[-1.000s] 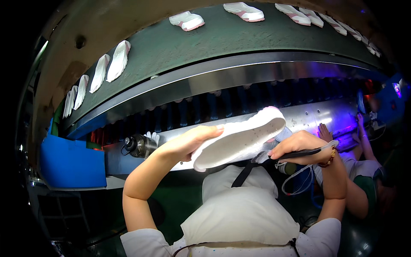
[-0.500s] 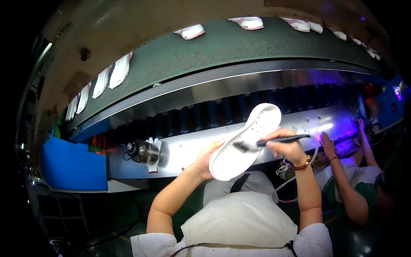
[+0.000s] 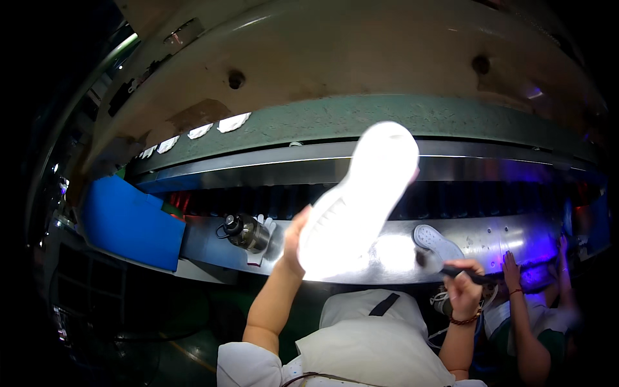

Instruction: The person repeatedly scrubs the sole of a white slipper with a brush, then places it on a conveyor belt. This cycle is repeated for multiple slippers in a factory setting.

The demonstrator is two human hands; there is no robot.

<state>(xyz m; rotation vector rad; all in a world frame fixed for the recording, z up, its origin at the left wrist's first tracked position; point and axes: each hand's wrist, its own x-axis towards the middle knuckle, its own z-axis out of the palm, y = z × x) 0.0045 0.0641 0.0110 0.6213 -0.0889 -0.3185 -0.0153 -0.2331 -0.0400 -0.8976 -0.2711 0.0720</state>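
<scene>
A white shoe sole (image 3: pixel 364 200), brightly lit, is held up at a slant over the metal ledge, its narrower end pointing away from me. My left hand (image 3: pixel 296 242) grips its near left edge, with the fingers partly hidden behind it. Apart from the sole, to the lower right, my right hand (image 3: pixel 465 289) is closed round the black handle of a brush (image 3: pixel 474 276). The brush's blurred bristle end points left, in front of another white sole (image 3: pixel 440 242) lying on the ledge.
The metal ledge (image 3: pixel 477 232) runs across in front of me, with a dark bottle (image 3: pixel 248 232) and white glove (image 3: pixel 256 258) at left. Behind it is a green conveyor belt (image 3: pixel 309 119) carrying white shoe parts (image 3: pixel 233 122). A co-worker's hands (image 3: pixel 511 271) are at right.
The held sole has risen away from me, and the brush has moved off it to the lower right. A second sole now shows on the ledge. The whole view has shifted.
</scene>
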